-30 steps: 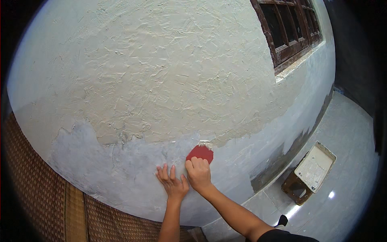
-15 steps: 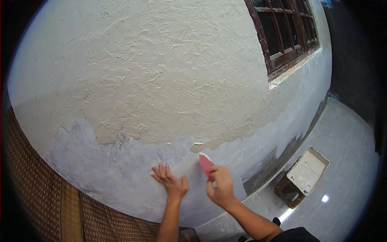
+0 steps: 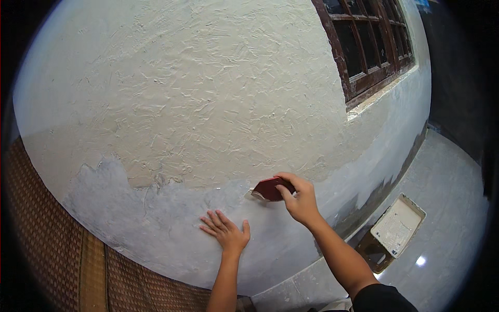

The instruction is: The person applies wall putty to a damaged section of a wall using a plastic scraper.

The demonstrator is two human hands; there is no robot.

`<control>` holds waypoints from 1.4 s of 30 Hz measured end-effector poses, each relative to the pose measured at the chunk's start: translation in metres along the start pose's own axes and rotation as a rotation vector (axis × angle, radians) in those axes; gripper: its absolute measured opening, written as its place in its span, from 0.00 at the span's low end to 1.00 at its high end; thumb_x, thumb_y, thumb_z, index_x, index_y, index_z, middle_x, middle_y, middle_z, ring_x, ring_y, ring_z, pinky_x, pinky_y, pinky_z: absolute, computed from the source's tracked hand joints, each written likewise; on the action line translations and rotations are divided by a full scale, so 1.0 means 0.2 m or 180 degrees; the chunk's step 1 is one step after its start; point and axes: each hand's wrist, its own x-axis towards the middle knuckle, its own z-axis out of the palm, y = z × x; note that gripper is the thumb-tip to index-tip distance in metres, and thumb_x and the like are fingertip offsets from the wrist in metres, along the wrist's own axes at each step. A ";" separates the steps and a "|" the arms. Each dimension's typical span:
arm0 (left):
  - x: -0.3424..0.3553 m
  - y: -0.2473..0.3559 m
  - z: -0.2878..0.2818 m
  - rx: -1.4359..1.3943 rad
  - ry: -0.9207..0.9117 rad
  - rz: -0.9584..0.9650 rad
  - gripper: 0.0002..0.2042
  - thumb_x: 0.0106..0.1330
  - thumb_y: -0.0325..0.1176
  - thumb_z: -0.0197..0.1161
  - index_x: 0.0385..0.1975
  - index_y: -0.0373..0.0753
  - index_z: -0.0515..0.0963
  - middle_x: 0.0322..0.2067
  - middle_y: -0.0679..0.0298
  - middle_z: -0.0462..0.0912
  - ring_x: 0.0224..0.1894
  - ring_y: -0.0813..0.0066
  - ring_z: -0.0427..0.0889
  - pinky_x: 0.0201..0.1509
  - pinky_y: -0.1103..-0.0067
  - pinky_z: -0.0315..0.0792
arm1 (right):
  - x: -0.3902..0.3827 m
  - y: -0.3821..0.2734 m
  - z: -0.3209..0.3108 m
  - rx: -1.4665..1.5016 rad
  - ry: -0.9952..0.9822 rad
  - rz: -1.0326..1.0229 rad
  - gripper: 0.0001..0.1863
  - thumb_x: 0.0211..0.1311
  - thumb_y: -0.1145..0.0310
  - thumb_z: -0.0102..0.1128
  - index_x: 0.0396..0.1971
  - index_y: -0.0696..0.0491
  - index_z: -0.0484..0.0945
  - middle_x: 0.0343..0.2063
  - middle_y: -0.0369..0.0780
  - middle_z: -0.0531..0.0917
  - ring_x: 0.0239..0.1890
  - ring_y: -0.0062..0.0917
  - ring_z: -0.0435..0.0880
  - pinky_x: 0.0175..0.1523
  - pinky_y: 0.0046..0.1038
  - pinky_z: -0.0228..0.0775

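Observation:
My right hand [image 3: 300, 196] grips a red plastic scraper [image 3: 270, 189], its whitish edge at the wall along the border of the cream textured coat. A small dab of wet putty [image 3: 249, 193] shows by the scraper's left edge. Lower and to the left, my left hand [image 3: 226, 233] lies flat on the smooth grey-white part of the wall [image 3: 171, 221], fingers spread and holding nothing. Above both hands, the cream coat [image 3: 208, 104] is rough with raised ridges.
A brown wooden window [image 3: 366, 52] is set in the wall at upper right. On the tiled floor at right, a tray of white putty [image 3: 399, 223] rests on a brown stool [image 3: 374, 255]. Woven brown matting [image 3: 47, 223] runs along the lower left.
My right hand has moved up and right, and the scraper has turned from pointing up to lying sideways on the wall. The left hand keeps flat in about the same place.

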 end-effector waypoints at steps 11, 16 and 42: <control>0.00 -0.01 0.00 0.0074 -0.0018 0.0007 0.56 0.51 0.49 0.64 0.68 0.25 0.31 0.69 0.36 0.28 0.69 0.27 0.22 0.65 0.39 0.21 | 0.06 0.03 0.01 0.0097 0.0196 -0.0045 0.13 0.54 0.81 0.59 0.41 0.60 0.79 0.37 0.48 0.84 0.39 0.34 0.85 0.46 0.28 0.75; 0.00 -0.01 0.01 0.0058 -0.0020 0.0001 0.56 0.51 0.49 0.64 0.68 0.26 0.30 0.69 0.36 0.27 0.69 0.27 0.22 0.65 0.39 0.20 | 0.09 0.07 -0.01 0.0435 0.0517 0.0361 0.13 0.55 0.81 0.59 0.42 0.60 0.79 0.37 0.46 0.85 0.41 0.29 0.85 0.46 0.27 0.75; 0.00 -0.01 0.03 0.0045 0.0045 -0.0062 0.56 0.50 0.50 0.63 0.68 0.27 0.32 0.70 0.40 0.29 0.69 0.26 0.25 0.64 0.36 0.24 | -0.01 0.25 -0.03 0.0511 0.0912 0.0576 0.13 0.54 0.80 0.62 0.42 0.59 0.79 0.34 0.43 0.85 0.38 0.24 0.84 0.45 0.25 0.75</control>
